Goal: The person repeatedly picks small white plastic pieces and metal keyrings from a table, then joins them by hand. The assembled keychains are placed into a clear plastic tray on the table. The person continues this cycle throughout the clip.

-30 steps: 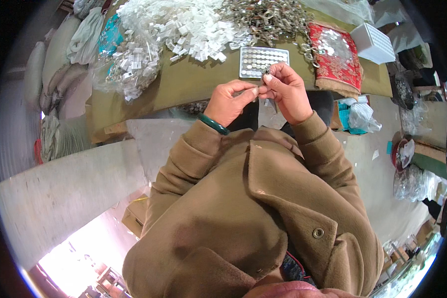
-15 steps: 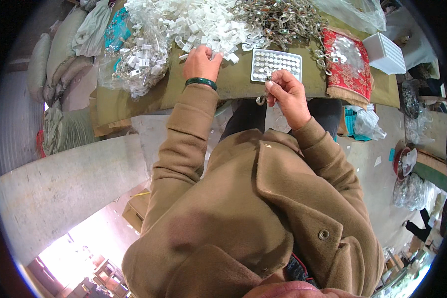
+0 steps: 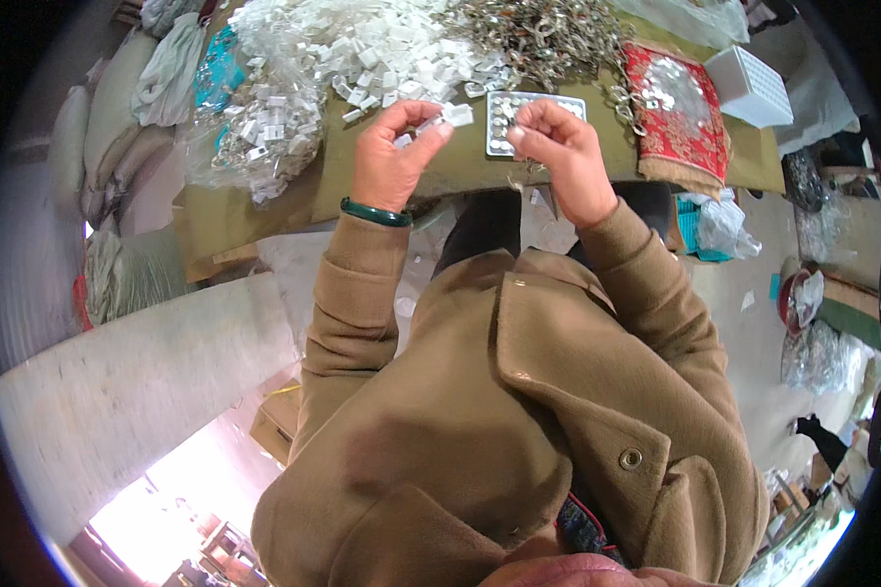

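Compared with half a second ago, your left hand [image 3: 390, 157] has come back from the white heap [image 3: 392, 49] toward the near edge of the tabletop [image 3: 607, 122], and one white piece [image 3: 458, 115] is up, pinched between its thumb and fingertips; whether a second sits behind them I cannot tell. Along the tabletop's left edge lies one clear bag [image 3: 269, 181] of more white pieces, then the one white heap toward the far edge, too jumbled to count. Your pinch is best kept light and on the piece's sides, I judge, since it could slip. Near the middle of the near edge sits one pale tray [image 3: 489, 125] with rows of round discs [image 3: 500, 134], partly hidden by your right hand [image 3: 527, 137], so no full count. One metal heap [image 3: 558, 39], also uncountable, lies beyond it. Your right thumb and fingers press together, pinching what looks like one small metal piece [image 3: 516, 183], blurred, hanging by the near edge; keeping it over the tabletop would probably save it from the floor [image 3: 719, 293] if dropped. Toward the right edge are one red cloth [image 3: 671, 157] bearing uncounted silvery bits [image 3: 668, 88] and one white box [image 3: 739, 83].
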Action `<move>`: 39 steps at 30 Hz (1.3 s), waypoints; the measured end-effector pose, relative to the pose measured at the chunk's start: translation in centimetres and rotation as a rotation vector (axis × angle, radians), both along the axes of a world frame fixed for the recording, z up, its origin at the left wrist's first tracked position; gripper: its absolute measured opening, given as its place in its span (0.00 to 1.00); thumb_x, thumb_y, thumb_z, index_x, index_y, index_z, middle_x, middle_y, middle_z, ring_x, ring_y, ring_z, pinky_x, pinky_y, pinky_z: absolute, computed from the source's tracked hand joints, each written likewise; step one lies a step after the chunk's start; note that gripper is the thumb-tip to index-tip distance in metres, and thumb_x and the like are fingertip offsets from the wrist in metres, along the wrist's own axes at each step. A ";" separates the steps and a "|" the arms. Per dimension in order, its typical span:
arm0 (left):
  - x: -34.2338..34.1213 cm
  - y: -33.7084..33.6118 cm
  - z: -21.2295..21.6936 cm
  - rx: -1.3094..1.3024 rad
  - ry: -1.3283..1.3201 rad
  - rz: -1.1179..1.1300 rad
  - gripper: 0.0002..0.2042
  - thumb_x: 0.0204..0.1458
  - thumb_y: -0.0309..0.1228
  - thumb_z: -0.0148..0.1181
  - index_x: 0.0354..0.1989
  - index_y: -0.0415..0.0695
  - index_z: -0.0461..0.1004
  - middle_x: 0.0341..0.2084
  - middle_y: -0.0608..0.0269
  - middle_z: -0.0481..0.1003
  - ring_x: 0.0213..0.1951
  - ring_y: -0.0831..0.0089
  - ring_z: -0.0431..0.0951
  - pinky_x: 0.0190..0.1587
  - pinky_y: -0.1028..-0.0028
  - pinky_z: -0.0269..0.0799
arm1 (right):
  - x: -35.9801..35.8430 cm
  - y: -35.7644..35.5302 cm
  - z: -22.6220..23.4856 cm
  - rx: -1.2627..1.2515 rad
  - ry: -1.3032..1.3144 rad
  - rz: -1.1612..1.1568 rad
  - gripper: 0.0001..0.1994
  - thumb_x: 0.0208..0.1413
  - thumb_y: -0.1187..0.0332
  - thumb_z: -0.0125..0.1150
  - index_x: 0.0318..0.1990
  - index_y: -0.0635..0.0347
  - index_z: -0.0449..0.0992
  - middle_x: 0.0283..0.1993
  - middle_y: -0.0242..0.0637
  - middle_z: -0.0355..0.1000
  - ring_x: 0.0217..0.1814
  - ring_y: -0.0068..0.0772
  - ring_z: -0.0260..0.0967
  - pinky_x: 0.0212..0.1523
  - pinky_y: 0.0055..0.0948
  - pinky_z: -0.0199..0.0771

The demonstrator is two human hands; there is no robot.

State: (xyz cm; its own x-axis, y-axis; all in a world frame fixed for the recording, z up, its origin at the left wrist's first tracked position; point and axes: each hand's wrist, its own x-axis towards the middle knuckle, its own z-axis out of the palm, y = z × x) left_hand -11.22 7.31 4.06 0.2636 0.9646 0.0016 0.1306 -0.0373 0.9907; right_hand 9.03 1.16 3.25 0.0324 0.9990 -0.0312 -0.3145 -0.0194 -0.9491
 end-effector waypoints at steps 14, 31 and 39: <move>3.7 -4.3 -1.9 -0.606 -0.723 0.003 0.10 0.55 0.31 0.62 0.43 0.43 0.74 0.31 0.70 0.75 0.28 0.86 0.73 0.21 0.88 0.67 | -1.1 -1.1 0.1 -0.208 0.366 0.072 0.03 0.56 0.72 0.58 0.35 0.60 0.75 0.29 0.27 0.71 0.28 0.17 0.65 0.32 0.18 0.66; 3.6 -4.9 -1.7 -0.342 -0.590 0.072 0.15 0.54 0.25 0.61 0.50 0.37 0.72 0.40 0.64 0.76 0.36 0.78 0.78 0.30 0.83 0.76 | -2.2 -2.1 0.4 0.084 -0.124 -0.045 0.08 0.58 0.76 0.56 0.44 0.62 0.74 0.29 0.25 0.70 0.29 0.13 0.63 0.31 0.15 0.65; 3.7 -5.0 -1.6 -0.363 -0.620 0.090 0.14 0.55 0.26 0.60 0.50 0.37 0.73 0.40 0.63 0.76 0.36 0.77 0.79 0.30 0.85 0.76 | -2.9 -2.4 0.2 0.203 -0.338 -0.140 0.12 0.58 0.77 0.57 0.50 0.62 0.75 0.29 0.22 0.69 0.29 0.10 0.62 0.30 0.13 0.64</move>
State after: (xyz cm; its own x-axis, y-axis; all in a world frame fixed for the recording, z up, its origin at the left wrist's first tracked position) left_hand -7.50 2.28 2.49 0.2378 0.9507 -0.1991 -0.4726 0.2923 0.8313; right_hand 6.14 -1.19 3.42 0.1425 0.9690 0.2018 0.0292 0.1997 -0.9794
